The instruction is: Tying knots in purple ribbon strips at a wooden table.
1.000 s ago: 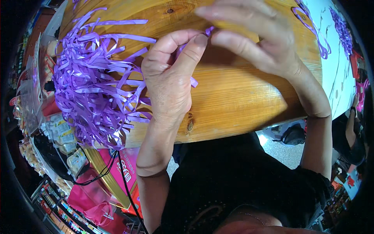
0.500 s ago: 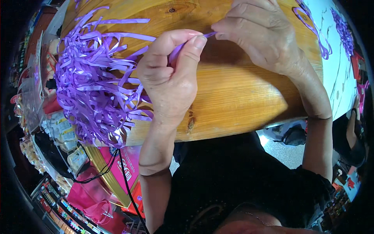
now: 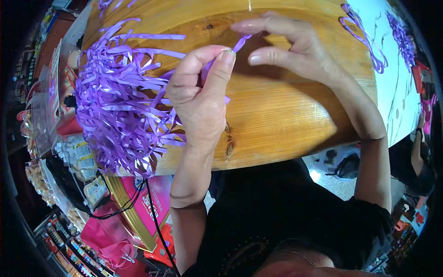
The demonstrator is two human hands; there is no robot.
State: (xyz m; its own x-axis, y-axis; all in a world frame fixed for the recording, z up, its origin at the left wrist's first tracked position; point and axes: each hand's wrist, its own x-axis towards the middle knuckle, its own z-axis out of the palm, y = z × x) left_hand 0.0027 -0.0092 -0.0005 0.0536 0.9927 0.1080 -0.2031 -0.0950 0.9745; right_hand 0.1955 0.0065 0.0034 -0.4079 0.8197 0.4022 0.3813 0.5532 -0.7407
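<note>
At twelve o'clock, the purple ribbon (image 3: 239,45), probably light, soft and slippery, is best held near its tip, where left hand (image 3: 200,90) pinches it, while loosely spread right hand (image 3: 302,51) seems empty.

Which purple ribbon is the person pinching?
The ribbon whose end pokes out of the left hand. The big pile, the loops and the far-right bunch just lie there, unpinched.

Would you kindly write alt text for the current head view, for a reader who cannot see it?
A person's left hand pinches a purple ribbon above a wooden table, with the right hand open near the ribbon's end. A heap of purple ribbons lies at the left.
</note>
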